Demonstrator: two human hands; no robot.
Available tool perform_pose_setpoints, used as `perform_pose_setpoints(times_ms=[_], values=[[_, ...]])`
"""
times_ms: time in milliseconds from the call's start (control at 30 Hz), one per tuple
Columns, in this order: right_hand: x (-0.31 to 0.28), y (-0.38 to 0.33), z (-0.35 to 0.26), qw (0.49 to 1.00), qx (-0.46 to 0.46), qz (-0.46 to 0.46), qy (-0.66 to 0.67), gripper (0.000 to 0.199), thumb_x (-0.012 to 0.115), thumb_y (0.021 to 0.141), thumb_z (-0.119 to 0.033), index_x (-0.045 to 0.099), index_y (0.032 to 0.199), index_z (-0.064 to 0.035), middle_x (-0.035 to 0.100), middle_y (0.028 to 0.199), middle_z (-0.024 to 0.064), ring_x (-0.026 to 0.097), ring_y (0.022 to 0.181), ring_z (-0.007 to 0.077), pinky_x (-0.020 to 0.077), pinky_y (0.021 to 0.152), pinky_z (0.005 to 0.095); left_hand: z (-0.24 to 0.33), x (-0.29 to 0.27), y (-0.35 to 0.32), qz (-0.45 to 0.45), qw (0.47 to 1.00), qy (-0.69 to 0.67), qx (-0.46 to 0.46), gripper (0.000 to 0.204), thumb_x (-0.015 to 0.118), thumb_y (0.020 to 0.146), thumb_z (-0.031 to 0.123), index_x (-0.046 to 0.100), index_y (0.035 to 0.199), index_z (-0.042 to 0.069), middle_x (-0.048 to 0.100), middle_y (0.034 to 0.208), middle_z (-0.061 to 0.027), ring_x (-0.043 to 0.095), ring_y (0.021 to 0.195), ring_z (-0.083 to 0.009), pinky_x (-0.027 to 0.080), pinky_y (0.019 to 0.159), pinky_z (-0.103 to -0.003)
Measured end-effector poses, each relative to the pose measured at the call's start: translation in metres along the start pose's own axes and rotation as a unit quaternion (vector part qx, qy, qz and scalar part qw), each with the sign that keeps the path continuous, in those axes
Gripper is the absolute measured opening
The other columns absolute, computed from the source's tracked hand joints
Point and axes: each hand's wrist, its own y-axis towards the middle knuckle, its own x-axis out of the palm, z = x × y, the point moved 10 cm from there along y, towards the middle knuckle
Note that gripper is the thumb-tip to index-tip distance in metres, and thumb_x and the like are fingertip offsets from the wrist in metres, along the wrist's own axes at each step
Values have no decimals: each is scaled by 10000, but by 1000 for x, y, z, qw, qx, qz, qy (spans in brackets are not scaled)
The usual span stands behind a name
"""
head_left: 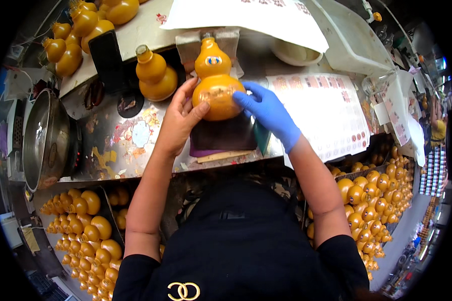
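Observation:
An amber, gourd-shaped bottle [214, 70] lies tilted back on a padded stand [231, 41] at the middle of the workbench. One small oval label is on its upper bulb, and a patch of gold and dark print shows on the lower bulb. My bare left hand [185, 113] holds the lower bulb from the left, thumb on its front. From the right, my right hand [267, 111], in a blue glove, grips the same bulb with thumb in front and fingers around the side. Left of it stands a second gourd bottle [155, 75].
Sheets of labels [321, 113] cover the bench at right, with a white bowl [296, 52] behind. A metal pan [47, 140] stands at left, near a black phone-like panel [105, 57]. More gourd bottles [88, 22] are at back left; crates of them [90, 236] flank me below.

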Motion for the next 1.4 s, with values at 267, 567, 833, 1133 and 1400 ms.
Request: perform_pose_setpoints(times_ms=[267, 567, 833, 1133, 1400], values=[[2, -5, 0, 999, 5, -9, 32, 689, 685, 849, -469, 516, 1310, 14, 540, 739, -25, 475, 654, 43, 408, 610, 193, 2, 4, 0, -8, 1000, -1, -12, 709, 713, 871, 227, 329, 1419, -9, 455, 1374, -129, 432, 1289, -204, 335, 1081, -321], [4, -5, 1, 999, -11, -23, 19, 676, 686, 851, -463, 521, 1312, 3, 527, 735, -30, 473, 662, 45, 410, 624, 197, 2, -1, 2, -10, 1000, 19, -12, 646, 696, 886, 253, 382, 1382, -17, 476, 1341, -112, 444, 1268, -184, 330, 1071, -305], [6, -5, 0, 998, -2, -31, 48, 671, 698, 845, -450, 524, 1317, -7, 504, 702, -41, 460, 658, 41, 407, 627, 195, 2, -3, 2, -7, 1000, 25, -13, 650, 701, 881, 226, 369, 1385, -14, 478, 1341, -120, 463, 1258, -191, 357, 1064, -314], [3, -1, 11, 999, -25, -40, 18, 687, 724, 830, -417, 497, 1359, -43, 499, 716, -41, 459, 670, 42, 423, 667, 199, 5, -2, 2, -29, 998, 52, -1, 674, 723, 856, 183, 359, 1390, -5, 473, 1344, -130, 493, 1243, -216, 406, 1034, -325], [4, -2, 12, 998, -42, -37, 6, 710, 727, 827, -416, 477, 1376, -43, 500, 723, -40, 467, 690, 44, 420, 673, 200, 4, -4, 3, -29, 997, 65, 2, 683, 732, 848, 184, 360, 1386, -8, 477, 1339, -129, 498, 1236, -215, 412, 1026, -322]])
